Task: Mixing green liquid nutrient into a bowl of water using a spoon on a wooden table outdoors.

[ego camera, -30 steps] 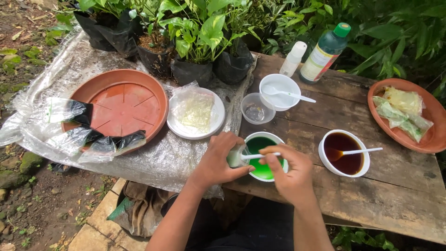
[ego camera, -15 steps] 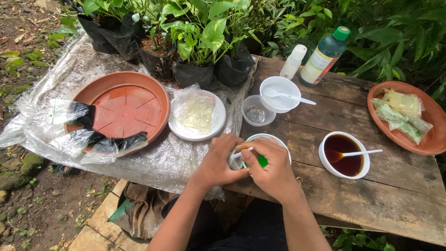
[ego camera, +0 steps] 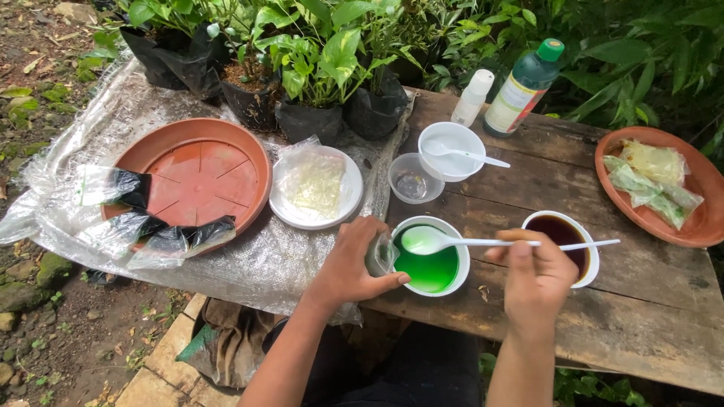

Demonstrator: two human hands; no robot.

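Far out to the left of both hands, a terracotta saucer (ego camera: 197, 175) lay on a sheet of clear plastic (ego camera: 83, 151) draped over the table end, with small black-and-clear plastic bags (ego camera: 162, 237) lying across its near rim. Beyond it, well past the hands, stood potted green plants in black grow bags (ego camera: 309, 113). Just above the left hand, a white plate (ego camera: 285, 213) carried a clear bag of pale material (ego camera: 313, 181).

The left hand (ego camera: 354, 264) was curled around a small clear plastic pouch (ego camera: 381, 255), fingers and thumb pinching it against the left rim of a white bowl of green liquid (ego camera: 428, 256), which sat between the two hands at the near edge of the wooden table (ego camera: 641, 316). A white spoon (ego camera: 452, 241) lay level over that bowl, its scoop above the green liquid and its long handle running right into the right hand (ego camera: 537, 275), whose fingers were closed around the handle in a pinch.

Partly behind the right hand sat a white bowl of dark brown liquid (ego camera: 562, 234) with another white handle sticking out to the right. Farther from the hands stood a small clear cup (ego camera: 413, 179), a white bowl with a spoon (ego camera: 451, 142), a small white bottle (ego camera: 473, 96) and a green-capped bottle (ego camera: 524, 87). At the far right, well apart from the right hand, a terracotta dish (ego camera: 694, 226) held filled clear pouches (ego camera: 652, 181).
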